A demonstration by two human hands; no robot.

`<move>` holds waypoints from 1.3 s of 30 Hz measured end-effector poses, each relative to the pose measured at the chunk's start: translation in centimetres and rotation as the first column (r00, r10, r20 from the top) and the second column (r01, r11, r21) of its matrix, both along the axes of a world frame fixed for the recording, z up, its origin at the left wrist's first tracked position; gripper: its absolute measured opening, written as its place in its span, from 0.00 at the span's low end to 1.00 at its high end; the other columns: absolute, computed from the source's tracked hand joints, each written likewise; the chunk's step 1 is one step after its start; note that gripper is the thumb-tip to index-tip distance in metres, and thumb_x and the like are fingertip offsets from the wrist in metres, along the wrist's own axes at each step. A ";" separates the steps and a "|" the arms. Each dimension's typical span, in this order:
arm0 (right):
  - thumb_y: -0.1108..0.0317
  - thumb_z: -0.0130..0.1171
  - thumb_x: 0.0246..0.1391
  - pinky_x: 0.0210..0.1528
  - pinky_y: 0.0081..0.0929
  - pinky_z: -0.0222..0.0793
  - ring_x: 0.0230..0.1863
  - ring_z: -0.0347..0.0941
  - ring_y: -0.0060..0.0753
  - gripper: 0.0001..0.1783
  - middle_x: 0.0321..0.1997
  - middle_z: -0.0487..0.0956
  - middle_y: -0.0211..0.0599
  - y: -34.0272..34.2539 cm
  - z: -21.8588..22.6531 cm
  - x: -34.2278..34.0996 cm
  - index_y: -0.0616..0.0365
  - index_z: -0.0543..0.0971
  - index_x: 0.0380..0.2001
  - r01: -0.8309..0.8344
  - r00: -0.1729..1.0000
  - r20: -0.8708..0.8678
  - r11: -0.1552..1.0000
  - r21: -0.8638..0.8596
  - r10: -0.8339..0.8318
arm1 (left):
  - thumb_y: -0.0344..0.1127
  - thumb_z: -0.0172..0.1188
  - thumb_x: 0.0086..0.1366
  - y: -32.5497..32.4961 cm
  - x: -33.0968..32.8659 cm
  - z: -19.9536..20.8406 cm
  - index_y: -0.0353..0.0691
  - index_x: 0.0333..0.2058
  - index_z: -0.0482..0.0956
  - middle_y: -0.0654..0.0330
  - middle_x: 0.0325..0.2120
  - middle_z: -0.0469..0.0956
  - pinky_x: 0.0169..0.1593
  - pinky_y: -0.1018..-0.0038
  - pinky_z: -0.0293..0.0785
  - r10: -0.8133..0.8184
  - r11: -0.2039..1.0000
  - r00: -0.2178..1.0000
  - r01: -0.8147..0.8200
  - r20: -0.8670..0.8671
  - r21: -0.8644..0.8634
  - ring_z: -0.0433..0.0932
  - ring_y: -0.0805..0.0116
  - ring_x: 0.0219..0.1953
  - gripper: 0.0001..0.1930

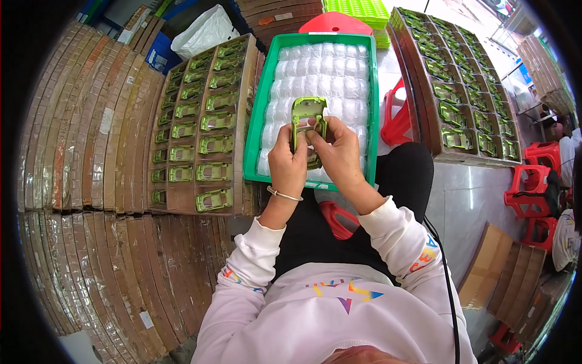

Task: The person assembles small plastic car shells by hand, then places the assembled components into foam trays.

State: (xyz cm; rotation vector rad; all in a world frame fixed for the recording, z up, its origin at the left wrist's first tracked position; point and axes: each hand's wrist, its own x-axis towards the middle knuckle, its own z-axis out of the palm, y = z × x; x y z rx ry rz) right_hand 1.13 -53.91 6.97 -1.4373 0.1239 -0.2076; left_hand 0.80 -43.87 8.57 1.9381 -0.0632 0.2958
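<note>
Both my hands hold one green toy car body shell point(308, 108), raised over a green tray point(251, 136). My left hand point(287, 159) grips the shell's left side, and my right hand point(341, 155) its right side. The thumbs meet near the shell's middle opening, and the fingers partly hide its lower end. Rows of small white wrapped pieces point(315, 67) fill the tray beneath; what is inside the wrapping I cannot make out.
To the left, a divided cardboard box point(238, 103) holds many green car shells; another such box point(424, 103) stands right. Stacked cardboard point(79, 121) lines the far left. Red stools point(526, 188) stand at right. A white bag point(203, 33) and lime crates point(364, 7) sit behind.
</note>
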 end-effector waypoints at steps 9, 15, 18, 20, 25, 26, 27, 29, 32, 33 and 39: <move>0.75 0.58 0.53 0.33 0.17 0.69 0.30 0.71 0.13 0.09 0.28 0.78 0.26 -0.6 -1.6 0.7 0.64 0.78 0.39 0.008 0.999 0.052 0.984 -0.177 0.001 | 0.36 0.55 0.66 0.3 0.8 -1.9 0.36 0.41 0.75 0.52 0.24 0.79 0.29 0.69 0.75 -0.017 0.999 0.999 0.015 0.028 0.048 0.81 0.64 0.25 0.10; 0.76 0.60 0.50 0.33 0.20 0.69 0.30 0.71 0.15 0.11 0.27 0.78 0.29 0.4 -2.4 0.4 0.63 0.79 0.39 -0.029 0.999 0.020 0.988 -0.149 0.033 | 0.37 0.57 0.66 1.4 0.9 -4.2 0.35 0.35 0.73 0.54 0.25 0.78 0.29 0.70 0.72 0.017 0.997 1.000 -0.018 -0.016 -0.078 0.78 0.68 0.26 0.09; 0.76 0.60 0.51 0.32 0.18 0.69 0.29 0.71 0.14 0.10 0.27 0.77 0.28 -0.3 -2.5 0.7 0.63 0.78 0.39 -0.032 0.999 -0.020 0.989 -0.145 0.029 | 0.35 0.57 0.65 0.5 0.9 -3.3 0.35 0.35 0.74 0.56 0.24 0.78 0.30 0.71 0.71 0.019 0.999 0.999 -0.018 0.048 -0.041 0.77 0.73 0.27 0.09; 0.76 0.60 0.51 0.31 0.18 0.68 0.29 0.71 0.14 0.10 0.27 0.77 0.28 -0.6 -3.1 0.9 0.64 0.78 0.39 -0.033 0.999 -0.035 0.988 -0.153 0.028 | 0.36 0.57 0.65 0.5 1.1 -3.8 0.35 0.36 0.75 0.55 0.24 0.79 0.30 0.70 0.71 -0.007 0.997 1.000 0.006 -0.011 -0.073 0.78 0.69 0.26 0.09; 0.76 0.60 0.51 0.30 0.18 0.67 0.28 0.70 0.13 0.11 0.27 0.77 0.27 -0.9 -3.3 0.7 0.65 0.77 0.39 -0.069 0.997 -0.035 0.985 -0.160 0.065 | 0.33 0.50 0.65 1.2 1.1 -4.1 0.37 0.44 0.74 0.43 0.28 0.78 0.32 0.56 0.72 -0.068 0.963 0.995 0.047 0.071 0.266 0.78 0.43 0.31 0.11; 0.76 0.60 0.51 0.30 0.18 0.67 0.28 0.70 0.13 0.10 0.27 0.77 0.27 -1.0 -3.0 0.5 0.65 0.77 0.39 -0.081 0.996 -0.036 0.981 -0.176 0.076 | 0.33 0.50 0.65 1.1 1.0 -3.9 0.37 0.44 0.74 0.43 0.28 0.78 0.32 0.56 0.72 -0.070 0.964 0.995 0.048 0.073 0.263 0.78 0.43 0.31 0.11; 0.76 0.60 0.51 0.30 0.18 0.67 0.28 0.70 0.13 0.10 0.27 0.77 0.27 -1.0 -3.0 0.4 0.65 0.77 0.39 -0.080 0.997 -0.035 0.980 -0.180 0.075 | 0.33 0.50 0.65 1.1 0.8 -3.5 0.37 0.44 0.74 0.43 0.28 0.78 0.31 0.55 0.72 -0.070 0.963 0.993 0.043 0.091 0.264 0.78 0.43 0.30 0.11; 0.75 0.60 0.51 0.30 0.18 0.67 0.29 0.70 0.13 0.10 0.27 0.77 0.27 -1.1 -3.0 0.4 0.65 0.77 0.39 -0.078 0.997 -0.020 0.974 -0.214 0.075 | 0.32 0.50 0.65 1.1 0.7 -3.3 0.37 0.44 0.74 0.44 0.27 0.78 0.31 0.55 0.72 -0.065 0.965 0.992 0.035 0.109 0.261 0.78 0.43 0.30 0.11; 0.75 0.60 0.51 0.30 0.18 0.67 0.29 0.70 0.14 0.10 0.27 0.77 0.27 -1.1 -3.3 0.0 0.64 0.77 0.39 -0.099 0.994 -0.059 0.973 -0.210 0.088 | 0.33 0.51 0.64 1.3 0.5 -3.5 0.37 0.43 0.73 0.44 0.26 0.78 0.31 0.54 0.72 -0.085 0.968 0.993 0.064 0.077 0.244 0.78 0.43 0.29 0.10; 0.75 0.60 0.51 0.30 0.18 0.67 0.29 0.70 0.14 0.10 0.27 0.77 0.27 -1.1 -3.5 -0.1 0.64 0.77 0.39 -0.111 0.993 -0.065 0.971 -0.213 0.100 | 0.33 0.51 0.64 1.4 0.6 -3.8 0.37 0.42 0.73 0.44 0.26 0.78 0.31 0.54 0.72 -0.101 0.960 0.992 0.078 0.071 0.270 0.78 0.42 0.29 0.10; 0.73 0.60 0.48 0.28 0.25 0.66 0.24 0.68 0.18 0.08 0.21 0.76 0.36 -0.7 -4.1 -0.3 0.65 0.77 0.33 0.021 0.999 0.045 0.975 -0.221 -0.012 | 0.36 0.52 0.64 1.2 0.5 -4.1 0.37 0.39 0.73 0.44 0.25 0.77 0.31 0.53 0.71 -0.047 0.980 0.999 0.044 0.012 0.194 0.77 0.41 0.29 0.10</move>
